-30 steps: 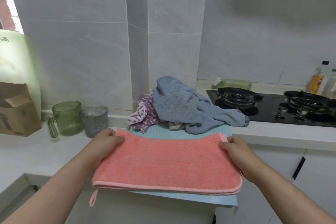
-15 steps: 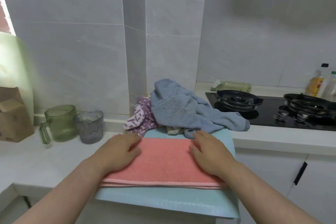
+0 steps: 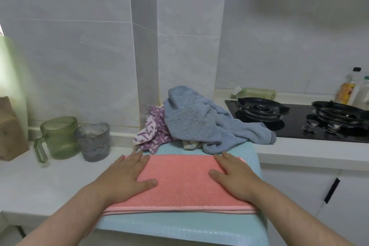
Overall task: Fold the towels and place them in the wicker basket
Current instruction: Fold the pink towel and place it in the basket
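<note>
A folded pink towel (image 3: 182,182) lies flat on a light blue mat (image 3: 179,229) at the counter's front edge. My left hand (image 3: 127,175) presses flat on the towel's left end, fingers straight. My right hand (image 3: 233,175) presses flat on its right part, fingers straight too. Behind the pink towel lies a heap of unfolded cloths: a crumpled blue-grey towel (image 3: 203,122) on top, a purple and white patterned cloth (image 3: 151,134) at its left, and a bit of beige cloth (image 3: 190,144) under it. No wicker basket is in view.
A green glass mug (image 3: 60,138) and a grey glass mug (image 3: 93,142) stand on the white counter (image 3: 40,181) at left, next to a brown cardboard box (image 3: 10,132). A black gas hob (image 3: 299,120) lies at right, with bottles (image 3: 353,90) behind it.
My hands folded the pink towel back onto the mat, laid it down, then slid apart over it, pressing it flat. The camera moved closer and tilted down slightly.
</note>
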Available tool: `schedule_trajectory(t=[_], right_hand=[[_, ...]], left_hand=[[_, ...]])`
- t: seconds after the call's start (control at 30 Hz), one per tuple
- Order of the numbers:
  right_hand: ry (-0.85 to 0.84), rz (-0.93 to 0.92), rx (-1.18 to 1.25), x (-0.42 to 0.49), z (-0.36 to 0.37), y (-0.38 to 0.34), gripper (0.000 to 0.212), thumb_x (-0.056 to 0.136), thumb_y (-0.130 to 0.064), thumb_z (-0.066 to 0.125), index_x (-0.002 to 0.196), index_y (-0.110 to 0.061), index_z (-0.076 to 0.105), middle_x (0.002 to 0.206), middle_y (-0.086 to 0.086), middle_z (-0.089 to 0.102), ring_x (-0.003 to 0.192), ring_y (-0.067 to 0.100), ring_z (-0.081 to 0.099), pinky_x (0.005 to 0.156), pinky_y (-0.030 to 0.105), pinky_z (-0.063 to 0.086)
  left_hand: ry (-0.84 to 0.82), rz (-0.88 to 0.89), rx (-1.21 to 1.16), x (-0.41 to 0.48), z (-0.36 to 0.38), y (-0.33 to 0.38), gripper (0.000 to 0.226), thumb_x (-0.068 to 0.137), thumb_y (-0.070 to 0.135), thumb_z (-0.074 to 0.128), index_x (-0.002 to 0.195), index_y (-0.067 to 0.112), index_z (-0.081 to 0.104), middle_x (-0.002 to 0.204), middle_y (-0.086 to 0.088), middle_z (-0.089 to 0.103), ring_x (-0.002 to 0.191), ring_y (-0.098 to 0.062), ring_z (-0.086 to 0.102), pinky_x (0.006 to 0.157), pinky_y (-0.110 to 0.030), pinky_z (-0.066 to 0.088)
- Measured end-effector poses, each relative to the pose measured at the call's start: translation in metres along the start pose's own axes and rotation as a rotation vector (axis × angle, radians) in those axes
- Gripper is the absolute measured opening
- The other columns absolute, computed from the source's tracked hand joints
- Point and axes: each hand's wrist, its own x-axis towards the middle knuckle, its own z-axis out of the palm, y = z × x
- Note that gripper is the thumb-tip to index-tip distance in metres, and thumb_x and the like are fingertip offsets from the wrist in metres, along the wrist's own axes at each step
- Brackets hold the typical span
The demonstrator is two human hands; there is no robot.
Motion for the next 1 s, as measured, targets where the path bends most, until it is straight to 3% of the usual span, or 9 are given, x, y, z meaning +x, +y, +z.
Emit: schedule_trajectory(t=[0.1, 0.17, 0.27, 0.4, 0.5, 0.57, 0.67, 0.83, 1.0], right_hand=[[0.280, 0.266, 0.014, -0.006, -0.009, 0.003, 0.051, 0.088, -0.051, 0.042, 0.115, -0.011, 0.058, 0.121, 0.013, 0.061, 0.114, 0.034, 0.054, 0.091, 0.035, 0.043], [0.160, 0.420, 0.026, -0.008, -0.019, 0.002, 0.038, 0.089, -0.042, 0.047, 0.104, -0.009, 0.059, 0.114, 0.015, 0.064, 0.103, 0.033, 0.060, 0.076, 0.031, 0.044], [0.047, 0.472, 0.219, -0.009, -0.033, -0.001, 0.021, 0.085, -0.031, 0.056, 0.080, -0.011, 0.057, 0.093, 0.010, 0.069, 0.078, 0.026, 0.061, 0.057, 0.026, 0.039], [0.009, 0.487, 0.501, -0.016, -0.045, 0.002, 0.014, 0.082, -0.021, 0.061, 0.074, -0.010, 0.058, 0.065, 0.003, 0.059, 0.057, 0.019, 0.055, 0.050, 0.023, 0.036], [-0.093, 0.511, 0.678, -0.019, -0.045, 0.009, 0.028, 0.077, -0.022, 0.066, 0.099, -0.006, 0.061, 0.083, 0.011, 0.070, 0.076, 0.028, 0.070, 0.065, 0.031, 0.051], [-0.051, 0.491, 0.827, -0.019, -0.050, 0.011, 0.038, 0.082, -0.008, 0.064, 0.118, -0.002, 0.055, 0.098, 0.021, 0.070, 0.089, 0.037, 0.070, 0.077, 0.041, 0.057], [0.060, 0.392, 0.942, -0.018, -0.069, 0.013, 0.056, 0.089, 0.003, 0.058, 0.137, -0.020, 0.041, 0.103, 0.019, 0.060, 0.079, 0.034, 0.065, 0.061, 0.036, 0.053], [0.073, 0.295, 1.057, -0.020, -0.103, 0.013, 0.054, 0.092, 0.001, 0.053, 0.137, -0.028, 0.047, 0.113, 0.014, 0.052, 0.081, 0.032, 0.062, 0.054, 0.032, 0.050], [0.097, 0.284, 1.079, -0.019, -0.122, 0.017, 0.054, 0.089, -0.001, 0.055, 0.137, -0.025, 0.051, 0.122, 0.014, 0.052, 0.095, 0.034, 0.061, 0.060, 0.034, 0.049]], left_hand=[[0.093, 0.050, 0.070, -0.002, -0.006, 0.007, 0.120, 0.057, 0.091, -0.005, 0.157, 0.024, 0.003, 0.164, -0.001, -0.006, 0.150, -0.012, -0.003, 0.119, -0.032, -0.007], [0.120, 0.107, 0.049, -0.004, -0.011, 0.017, 0.112, 0.065, 0.089, 0.004, 0.157, 0.024, 0.007, 0.164, 0.002, -0.002, 0.150, -0.010, -0.002, 0.117, -0.027, -0.008], [0.063, 0.196, -0.024, -0.008, -0.014, 0.039, 0.094, 0.083, 0.078, 0.037, 0.156, 0.027, 0.006, 0.163, 0.007, -0.003, 0.149, -0.005, -0.004, 0.117, -0.024, -0.009], [-0.012, 0.214, -0.027, -0.006, -0.007, 0.050, 0.103, 0.079, 0.081, 0.040, 0.156, 0.025, 0.001, 0.163, 0.005, -0.009, 0.148, -0.004, -0.010, 0.118, -0.026, -0.010], [-0.041, 0.211, -0.048, -0.009, -0.007, 0.052, 0.121, 0.058, 0.094, 0.020, 0.156, 0.026, -0.001, 0.163, 0.006, -0.010, 0.147, -0.003, -0.011, 0.117, -0.025, -0.011], [-0.055, 0.208, -0.075, -0.009, -0.010, 0.054, 0.125, 0.052, 0.094, 0.016, 0.156, 0.025, 0.000, 0.163, 0.006, -0.009, 0.148, -0.004, -0.010, 0.117, -0.026, -0.010], [-0.064, 0.206, -0.094, 0.001, -0.020, 0.063, 0.130, 0.050, 0.096, 0.017, 0.157, 0.023, 0.001, 0.164, 0.003, -0.006, 0.149, -0.008, -0.006, 0.117, -0.026, -0.008], [-0.125, 0.226, -0.021, 0.038, -0.025, 0.097, 0.124, 0.067, 0.089, 0.046, 0.156, 0.016, 0.000, 0.164, -0.004, -0.005, 0.151, -0.014, -0.002, 0.122, -0.035, -0.003], [-0.147, 0.263, -0.006, 0.054, -0.024, 0.135, 0.125, 0.070, 0.084, 0.051, 0.155, 0.011, -0.006, 0.164, -0.007, -0.006, 0.151, -0.018, -0.003, 0.123, -0.038, 0.003]])
